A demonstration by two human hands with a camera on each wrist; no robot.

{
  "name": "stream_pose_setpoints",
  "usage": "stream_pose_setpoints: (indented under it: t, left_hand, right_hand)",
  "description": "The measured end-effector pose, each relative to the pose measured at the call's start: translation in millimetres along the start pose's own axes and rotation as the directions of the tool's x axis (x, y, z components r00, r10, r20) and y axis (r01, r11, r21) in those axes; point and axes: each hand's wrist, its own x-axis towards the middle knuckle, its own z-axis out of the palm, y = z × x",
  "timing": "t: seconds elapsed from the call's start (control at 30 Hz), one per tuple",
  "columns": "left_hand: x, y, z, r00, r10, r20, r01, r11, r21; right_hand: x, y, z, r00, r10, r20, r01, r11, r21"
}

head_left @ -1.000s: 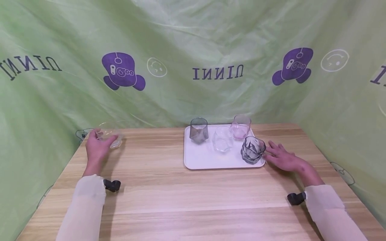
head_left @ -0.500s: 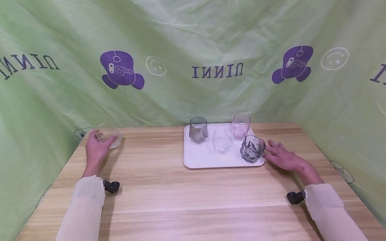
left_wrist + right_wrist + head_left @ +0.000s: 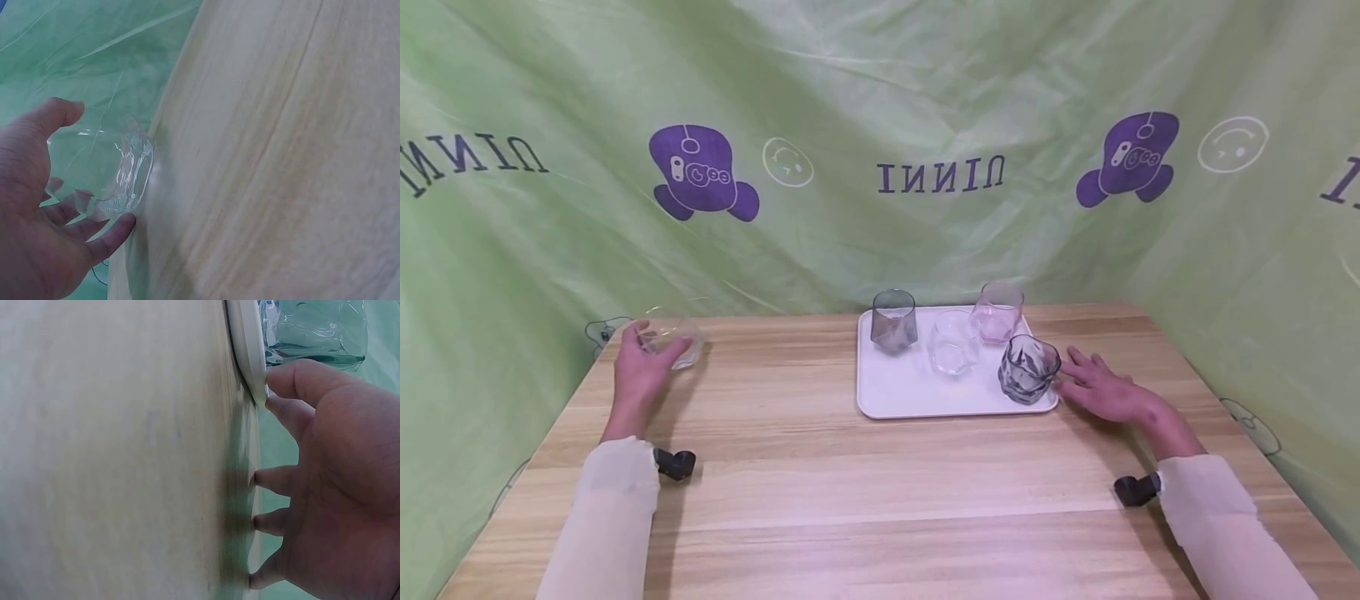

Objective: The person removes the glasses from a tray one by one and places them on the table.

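Toward the table's far left corner my left hand (image 3: 643,367) holds a clear drinking glass (image 3: 688,354), thumb on one side and fingers on the other. In the left wrist view the thick base of that glass (image 3: 132,172) sits at the tabletop; its thin walls are hard to make out. My right hand (image 3: 1105,392) is spread beside the white tray (image 3: 891,400), fingertips down on the table. The right wrist view has its thumb and index finger at the tray's edge (image 3: 250,350), close to a smoky grey rippled glass (image 3: 1028,375) standing on the tray's right front corner.
Also upright on the tray are a grey faceted glass (image 3: 893,325), a clear glass (image 3: 953,346) and a pinkish glass (image 3: 997,317). The wooden table (image 3: 820,500) backs onto a green printed curtain (image 3: 850,100), which also hangs at both sides.
The view has shifted very slightly. Both hands, the held glass, the tray and its glasses keep their places.
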Motion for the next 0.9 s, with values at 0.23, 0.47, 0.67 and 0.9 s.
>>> stream_pose_setpoints:
  t: [0.23,0.47,0.67,0.9]
  left_hand:
    - [-1.7,0.8,0.9,1.0,-0.013,0.027,0.014,1.0,-0.014]
    - [-5.5,3.3,3.6,1.0,-0.011,-0.025,0.01,0.998,-0.061]
    - [-6.8,19.5,4.7,0.986,0.085,-0.144,-0.084,0.996,0.01]
    - [-11.9,38.3,11.4,0.953,0.201,-0.229,-0.177,0.977,0.118]
  right_hand:
    - [0.2,0,-2,1.0,0.007,0.001,-0.007,1.0,0.018]
    - [0.8,1,1,1.0,0.008,0.005,-0.008,1.0,0.021]
    - [0.9,2,0,1.0,0.004,0.001,-0.004,1.0,0.012]
    - [0.3,-1,-1,1.0,-0.007,0.001,0.007,1.0,0.001]
